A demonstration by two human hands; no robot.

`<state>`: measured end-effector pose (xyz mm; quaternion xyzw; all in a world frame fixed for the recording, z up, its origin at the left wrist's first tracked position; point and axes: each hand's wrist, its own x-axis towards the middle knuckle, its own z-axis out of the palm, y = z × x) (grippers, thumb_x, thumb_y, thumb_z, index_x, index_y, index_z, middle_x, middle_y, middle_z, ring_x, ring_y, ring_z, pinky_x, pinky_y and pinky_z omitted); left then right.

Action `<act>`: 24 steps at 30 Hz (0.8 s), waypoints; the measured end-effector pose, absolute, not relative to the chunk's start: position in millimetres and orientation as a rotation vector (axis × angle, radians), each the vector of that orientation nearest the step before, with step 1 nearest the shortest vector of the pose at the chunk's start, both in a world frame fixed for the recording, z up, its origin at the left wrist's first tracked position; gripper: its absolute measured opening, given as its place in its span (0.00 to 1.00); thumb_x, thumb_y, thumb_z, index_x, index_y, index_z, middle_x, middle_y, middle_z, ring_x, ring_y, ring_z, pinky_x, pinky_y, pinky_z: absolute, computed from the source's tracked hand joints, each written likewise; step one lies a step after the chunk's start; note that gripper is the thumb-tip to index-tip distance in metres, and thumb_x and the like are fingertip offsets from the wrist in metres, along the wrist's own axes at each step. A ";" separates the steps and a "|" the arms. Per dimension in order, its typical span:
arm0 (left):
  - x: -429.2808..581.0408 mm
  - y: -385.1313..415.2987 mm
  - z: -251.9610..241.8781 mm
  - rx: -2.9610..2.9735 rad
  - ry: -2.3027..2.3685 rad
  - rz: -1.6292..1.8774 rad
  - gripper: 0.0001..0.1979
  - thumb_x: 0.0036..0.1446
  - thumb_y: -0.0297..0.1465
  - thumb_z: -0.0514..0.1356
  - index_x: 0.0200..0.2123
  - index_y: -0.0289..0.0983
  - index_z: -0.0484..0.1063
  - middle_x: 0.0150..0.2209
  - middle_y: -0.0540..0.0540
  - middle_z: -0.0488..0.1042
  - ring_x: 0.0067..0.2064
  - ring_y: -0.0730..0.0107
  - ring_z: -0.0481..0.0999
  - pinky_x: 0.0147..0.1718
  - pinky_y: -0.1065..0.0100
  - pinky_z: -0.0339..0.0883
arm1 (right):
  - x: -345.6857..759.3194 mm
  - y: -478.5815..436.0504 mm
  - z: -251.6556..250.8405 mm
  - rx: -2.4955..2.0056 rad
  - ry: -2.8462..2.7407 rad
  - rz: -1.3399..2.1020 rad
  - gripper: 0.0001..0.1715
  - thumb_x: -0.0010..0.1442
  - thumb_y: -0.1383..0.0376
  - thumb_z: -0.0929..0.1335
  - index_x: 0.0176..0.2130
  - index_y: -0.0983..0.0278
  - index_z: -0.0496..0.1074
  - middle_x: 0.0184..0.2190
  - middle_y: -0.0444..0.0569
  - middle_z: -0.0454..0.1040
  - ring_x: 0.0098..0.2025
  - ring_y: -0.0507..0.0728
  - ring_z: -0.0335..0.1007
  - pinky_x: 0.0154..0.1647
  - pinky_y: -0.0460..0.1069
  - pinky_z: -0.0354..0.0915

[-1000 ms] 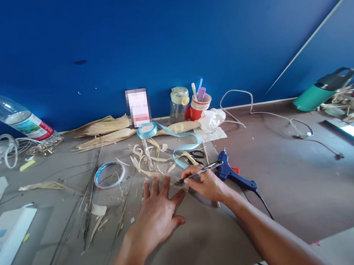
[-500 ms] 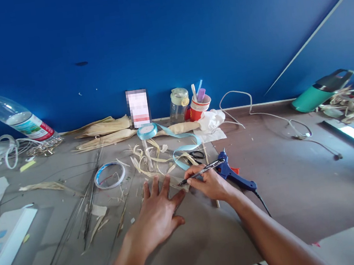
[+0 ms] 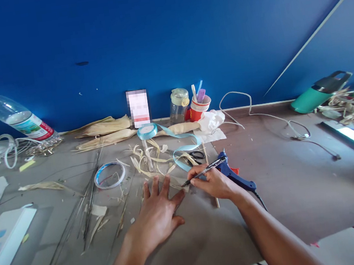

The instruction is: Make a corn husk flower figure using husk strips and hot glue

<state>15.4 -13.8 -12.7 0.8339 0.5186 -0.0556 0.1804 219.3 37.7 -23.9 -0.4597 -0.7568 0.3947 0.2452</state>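
Observation:
My left hand point(image 3: 159, 211) lies flat with fingers spread, pressing on a pale piece of corn husk point(image 3: 177, 182) on the table. In my right hand point(image 3: 212, 184) is a black and silver pen point(image 3: 206, 170), its tip at the right end of that husk. Just right of this hand lies a blue glue gun point(image 3: 234, 172). Behind my hands are shredded husk strips point(image 3: 157, 159), black-handled scissors point(image 3: 197, 155) and a roll of light blue ribbon point(image 3: 147, 130) with its tail unwound. A thin wooden stick point(image 3: 217, 202) runs partly hidden beneath my right hand.
A tape roll point(image 3: 110, 175) and dark wires point(image 3: 89, 209) lie to the left. Along the blue wall stand a tilted-looking bottle point(image 3: 20, 116), whole husks point(image 3: 105, 133), a glass jar point(image 3: 179, 106) and a red cup point(image 3: 199, 108). A phone point(image 3: 353, 134) and green flask point(image 3: 311, 97) are on the right.
My right hand and the pen have shifted slightly to the right along the husk. The left hand stays where it was.

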 end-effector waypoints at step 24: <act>16.3 -13.8 -7.3 2.341 1.452 -0.161 0.33 0.48 0.39 0.63 0.58 0.53 0.59 0.66 0.42 0.44 0.65 0.35 0.38 0.56 0.35 0.37 | 234.9 38.6 -11.3 -1.314 -2.140 1.112 0.08 0.52 0.70 0.64 0.32 0.63 0.72 0.29 0.44 0.73 0.33 0.53 0.67 0.36 0.47 0.62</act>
